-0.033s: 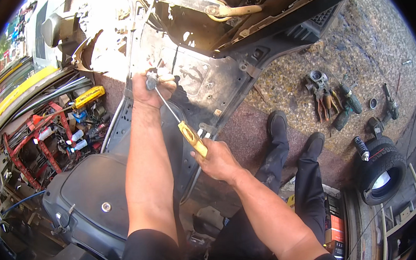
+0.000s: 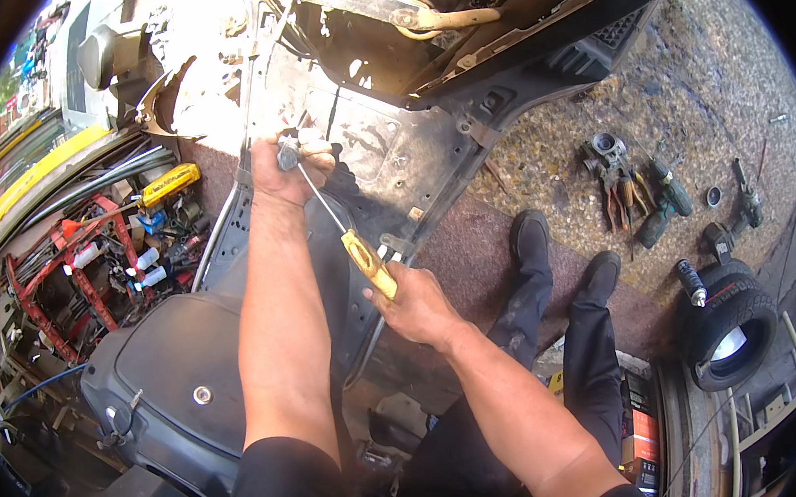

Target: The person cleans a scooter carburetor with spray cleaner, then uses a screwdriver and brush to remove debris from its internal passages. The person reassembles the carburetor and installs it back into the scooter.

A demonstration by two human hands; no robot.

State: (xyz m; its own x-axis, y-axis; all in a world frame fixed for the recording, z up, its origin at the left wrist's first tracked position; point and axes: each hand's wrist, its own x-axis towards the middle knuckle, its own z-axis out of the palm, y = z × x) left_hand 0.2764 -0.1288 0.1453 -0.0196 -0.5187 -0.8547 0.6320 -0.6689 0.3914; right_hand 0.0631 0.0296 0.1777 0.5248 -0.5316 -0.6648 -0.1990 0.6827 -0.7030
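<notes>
My right hand (image 2: pixel 417 305) is closed round the yellow handle of a screwdriver (image 2: pixel 368 262), whose thin metal shaft slants up and to the left. The shaft's tip meets a small grey rounded part (image 2: pixel 289 155) gripped in my left hand (image 2: pixel 283 175). What kind of part it is I cannot make out, and the exact contact at the tip is too small to read. Both hands are over the bare footboard (image 2: pixel 371 137) of a partly stripped scooter. The dark scooter body (image 2: pixel 180 348) lies below and left of my left forearm.
At left, a red metal rack (image 2: pixel 88 280) holds tools and bottles beside a yellow-handled tool (image 2: pixel 170 185). On the floor at right lie pliers (image 2: pixel 619 201), a cordless drill (image 2: pixel 664 206), an impact tool (image 2: pixel 744 204), a spray can (image 2: pixel 692 284) and a tire (image 2: pixel 732 338).
</notes>
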